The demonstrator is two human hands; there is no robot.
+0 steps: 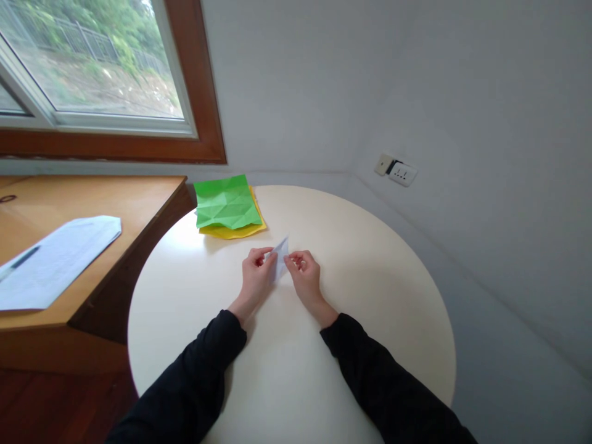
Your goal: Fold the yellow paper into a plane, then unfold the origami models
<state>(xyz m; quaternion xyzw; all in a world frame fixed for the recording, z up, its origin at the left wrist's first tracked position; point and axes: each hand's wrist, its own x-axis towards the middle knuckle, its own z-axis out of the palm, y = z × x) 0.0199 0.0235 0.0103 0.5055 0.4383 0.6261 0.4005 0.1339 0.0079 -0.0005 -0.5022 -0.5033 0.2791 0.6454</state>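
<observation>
A small folded piece of pale paper [280, 261] is held upright between my two hands, over the middle of the round white table [370, 259]. My left hand [257, 274] pinches its left side between thumb and fingers. On the right edge, the thumb and fingertips of my right hand [305, 277] close on the paper. The paper comes to a point at the top, and its lower part reaches down between the hands. Beyond my left hand lies a creased green sheet of paper [226, 202] on top of yellow paper [231, 232].
To the left stands a wooden desk [152, 191] bearing white printed sheets [78, 253], a pen [25, 257] and part of a dark ring-shaped object [7, 198]. A wood-framed window [203, 80] is above it. Wall sockets [402, 174] sit on the right wall.
</observation>
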